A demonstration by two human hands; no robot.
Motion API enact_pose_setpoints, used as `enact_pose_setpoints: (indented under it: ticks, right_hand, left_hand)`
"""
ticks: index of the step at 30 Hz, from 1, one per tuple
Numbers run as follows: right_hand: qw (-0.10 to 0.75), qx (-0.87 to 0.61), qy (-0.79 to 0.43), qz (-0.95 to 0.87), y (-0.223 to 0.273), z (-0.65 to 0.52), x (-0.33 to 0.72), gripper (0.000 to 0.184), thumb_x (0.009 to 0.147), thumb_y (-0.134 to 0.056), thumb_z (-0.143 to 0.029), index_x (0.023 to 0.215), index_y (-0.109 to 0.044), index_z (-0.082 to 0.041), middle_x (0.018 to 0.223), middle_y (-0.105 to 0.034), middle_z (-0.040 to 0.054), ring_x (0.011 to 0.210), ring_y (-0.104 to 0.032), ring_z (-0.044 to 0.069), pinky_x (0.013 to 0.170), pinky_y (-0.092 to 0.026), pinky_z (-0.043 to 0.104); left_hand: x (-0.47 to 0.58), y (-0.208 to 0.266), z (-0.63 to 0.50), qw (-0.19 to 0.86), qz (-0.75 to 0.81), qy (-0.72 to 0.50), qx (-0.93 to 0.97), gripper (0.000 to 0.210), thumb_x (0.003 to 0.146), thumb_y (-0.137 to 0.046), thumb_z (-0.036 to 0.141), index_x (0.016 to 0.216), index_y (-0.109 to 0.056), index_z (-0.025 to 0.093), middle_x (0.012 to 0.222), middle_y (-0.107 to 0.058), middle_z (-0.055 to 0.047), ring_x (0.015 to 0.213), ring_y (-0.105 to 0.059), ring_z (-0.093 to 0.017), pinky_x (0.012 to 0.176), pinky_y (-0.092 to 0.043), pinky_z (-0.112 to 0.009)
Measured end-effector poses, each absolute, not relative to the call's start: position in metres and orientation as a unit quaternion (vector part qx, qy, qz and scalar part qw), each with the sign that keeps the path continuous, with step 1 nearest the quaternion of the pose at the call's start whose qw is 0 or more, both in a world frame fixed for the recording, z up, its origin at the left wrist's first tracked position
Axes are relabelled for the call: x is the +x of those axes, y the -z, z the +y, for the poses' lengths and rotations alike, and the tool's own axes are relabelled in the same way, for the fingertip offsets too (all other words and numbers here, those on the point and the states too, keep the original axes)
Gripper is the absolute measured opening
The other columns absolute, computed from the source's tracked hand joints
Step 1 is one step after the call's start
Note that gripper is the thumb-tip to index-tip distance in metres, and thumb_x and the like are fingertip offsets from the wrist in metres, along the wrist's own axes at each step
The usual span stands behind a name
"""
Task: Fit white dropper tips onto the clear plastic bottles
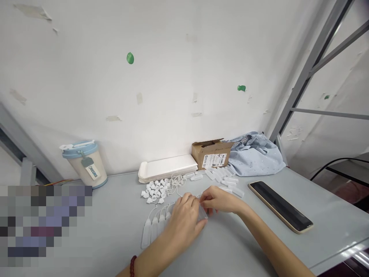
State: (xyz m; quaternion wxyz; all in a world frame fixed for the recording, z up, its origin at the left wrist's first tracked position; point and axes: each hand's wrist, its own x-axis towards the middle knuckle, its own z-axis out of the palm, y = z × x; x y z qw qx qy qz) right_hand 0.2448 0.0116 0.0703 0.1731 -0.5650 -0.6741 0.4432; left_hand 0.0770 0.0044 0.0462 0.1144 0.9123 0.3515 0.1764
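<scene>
My left hand (187, 215) bends over the right end of a row of frosted plastic tubes (146, 234) with white caps and cords. A clear tube (203, 214) shows between its thumb and curled fingers. Close against it, my right hand (220, 200) has its fingertips pinched together near that tube's top; what they grip is hidden. Loose white caps (155, 189) lie in a pile behind the row, beside a tangle of white cords (176, 182). Several uncapped tubes (220, 174) are scattered behind my right hand.
Along the wall stand a stack of long white cards (167, 167), an opened cardboard box (211, 156) and a bundled light-blue cloth (256, 156). A phone (279, 206) lies on the right. A blue-lidded cup (86, 163) stands on the left, near a blurred-out area.
</scene>
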Motion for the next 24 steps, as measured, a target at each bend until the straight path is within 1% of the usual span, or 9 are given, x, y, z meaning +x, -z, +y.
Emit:
enact_pose_setpoints:
  ticks: [6, 8, 9, 11, 13, 16, 18, 21, 24]
  right_hand:
    - [0.151, -0.575, -0.412, -0.691, -0.076, 0.01, 0.251, 0.017, 0.069, -0.048, -0.019, 0.067, -0.064, -0.014, 0.056, -0.063, 0.0009, 0.05, -0.058, 0.013, 0.044, -0.04, 0.019]
    - [0.161, -0.595, -0.373, -0.694, -0.082, 0.01, 0.262, 0.015, 0.071, -0.05, -0.022, 0.069, -0.063, -0.014, 0.059, -0.064, 0.0019, 0.052, -0.059, 0.014, 0.047, -0.041, 0.02]
    - [0.175, -0.612, -0.345, -0.69, -0.085, 0.01, 0.269, 0.015, 0.072, -0.05, -0.023, 0.074, -0.063, -0.015, 0.062, -0.065, 0.0024, 0.053, -0.059, 0.014, 0.048, -0.041, 0.021]
    - [0.202, -0.654, -0.284, -0.672, -0.09, 0.011, 0.285, 0.016, 0.074, -0.049, -0.026, 0.08, -0.06, -0.015, 0.068, -0.066, 0.0036, 0.054, -0.059, 0.014, 0.051, -0.042, 0.023]
    - [0.211, -0.691, -0.24, -0.649, -0.094, 0.012, 0.302, 0.015, 0.073, -0.051, -0.029, 0.077, -0.058, -0.016, 0.067, -0.066, 0.004, 0.052, -0.058, 0.015, 0.048, -0.039, 0.024]
    - [0.21, -0.733, -0.204, -0.614, -0.094, 0.012, 0.324, 0.012, 0.07, -0.054, -0.028, 0.074, -0.056, -0.016, 0.064, -0.064, 0.0033, 0.05, -0.056, 0.015, 0.05, -0.04, 0.025]
    - [0.209, -0.755, -0.186, -0.593, -0.091, 0.011, 0.335, 0.013, 0.068, -0.056, -0.027, 0.074, -0.057, -0.015, 0.066, -0.064, 0.0047, 0.055, -0.058, 0.016, 0.054, -0.041, 0.027]
    - [0.206, -0.77, -0.177, -0.577, -0.087, 0.008, 0.343, 0.018, 0.066, -0.059, -0.028, 0.079, -0.06, -0.015, 0.077, -0.065, 0.0066, 0.069, -0.06, 0.019, 0.059, -0.042, 0.027]
    - [0.193, -0.769, -0.192, -0.578, -0.084, 0.007, 0.344, 0.022, 0.064, -0.061, -0.028, 0.082, -0.061, -0.016, 0.083, -0.066, 0.0064, 0.073, -0.061, 0.02, 0.06, -0.044, 0.026]
  left_hand:
    - [0.068, -0.059, 0.012, 0.134, 0.361, -0.179, 0.905, 0.024, 0.078, -0.061, 0.031, 0.096, -0.06, 0.015, 0.097, -0.063, -0.009, 0.1, -0.052, -0.028, 0.082, -0.044, -0.041]
    - [0.059, -0.067, 0.024, 0.128, 0.382, -0.185, 0.896, 0.019, 0.082, -0.055, 0.028, 0.094, -0.062, 0.015, 0.096, -0.064, -0.009, 0.1, -0.053, -0.027, 0.083, -0.044, -0.04]
    - [0.053, -0.071, 0.031, 0.125, 0.391, -0.188, 0.892, 0.017, 0.083, -0.051, 0.024, 0.091, -0.063, 0.015, 0.095, -0.065, -0.009, 0.1, -0.053, -0.027, 0.083, -0.044, -0.039]
    - [0.042, -0.076, 0.048, 0.119, 0.412, -0.193, 0.882, 0.02, 0.082, -0.045, 0.014, 0.085, -0.065, 0.014, 0.092, -0.066, -0.01, 0.099, -0.054, -0.027, 0.08, -0.044, -0.037]
    - [0.032, -0.079, 0.064, 0.119, 0.432, -0.195, 0.872, 0.024, 0.079, -0.042, 0.011, 0.078, -0.066, 0.015, 0.084, -0.068, -0.009, 0.091, -0.058, -0.026, 0.073, -0.045, -0.034]
    - [0.025, -0.078, 0.08, 0.121, 0.44, -0.194, 0.868, 0.025, 0.076, -0.044, 0.009, 0.07, -0.067, 0.017, 0.077, -0.069, -0.006, 0.085, -0.06, -0.024, 0.071, -0.045, -0.032]
    - [0.024, -0.076, 0.085, 0.122, 0.441, -0.194, 0.868, 0.025, 0.076, -0.044, 0.009, 0.072, -0.067, 0.017, 0.078, -0.069, -0.007, 0.087, -0.059, -0.025, 0.072, -0.045, -0.033]
    - [0.023, -0.071, 0.091, 0.127, 0.442, -0.198, 0.865, 0.027, 0.078, -0.042, 0.009, 0.078, -0.068, 0.016, 0.084, -0.069, -0.008, 0.093, -0.058, -0.027, 0.075, -0.045, -0.036]
    - [0.019, -0.069, 0.1, 0.145, 0.45, -0.204, 0.857, 0.03, 0.084, -0.039, 0.007, 0.087, -0.068, 0.016, 0.092, -0.068, -0.009, 0.097, -0.058, -0.025, 0.081, -0.045, -0.036]
